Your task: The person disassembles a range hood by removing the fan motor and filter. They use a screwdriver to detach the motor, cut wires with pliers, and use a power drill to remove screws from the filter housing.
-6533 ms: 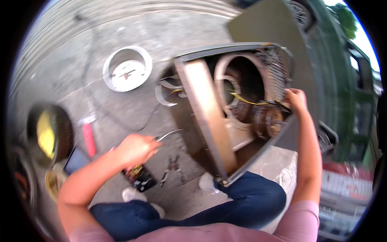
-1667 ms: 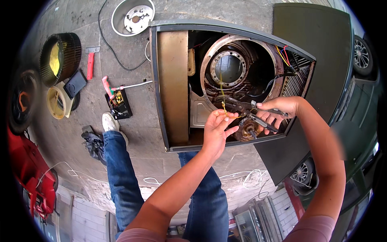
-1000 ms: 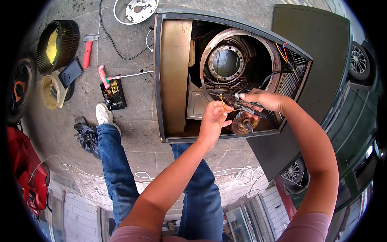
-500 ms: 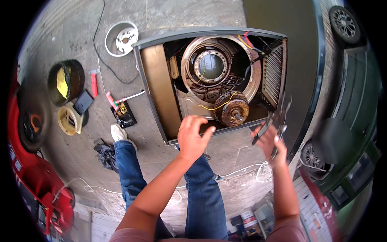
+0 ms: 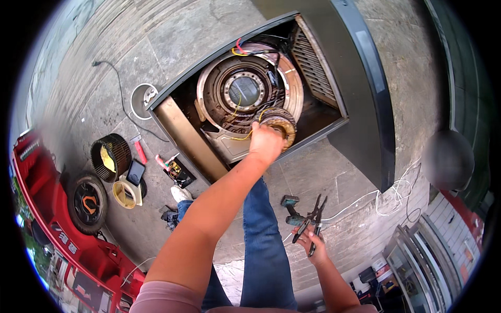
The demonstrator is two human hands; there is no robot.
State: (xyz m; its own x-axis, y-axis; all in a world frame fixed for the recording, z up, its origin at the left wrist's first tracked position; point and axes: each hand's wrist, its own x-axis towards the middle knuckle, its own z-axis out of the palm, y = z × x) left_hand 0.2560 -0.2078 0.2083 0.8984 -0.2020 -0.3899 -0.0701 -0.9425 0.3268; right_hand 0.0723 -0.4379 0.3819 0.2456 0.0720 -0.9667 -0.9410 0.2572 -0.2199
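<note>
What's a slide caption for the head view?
Left hand on the motor inside an open unit; right hand holds pliers.

Pink short sleeves, blue jeans, white shoe

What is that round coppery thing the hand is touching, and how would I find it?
Look inside the big open metal box on the pavement. Below its large ring-shaped drum, the left hand rests on a small motor. It alone is a coppery wound disc with a yellow wire beside it.

A dark, flat phone-like screen (image 5: 136, 171) lies beside the black fan wheel (image 5: 110, 156).
</note>
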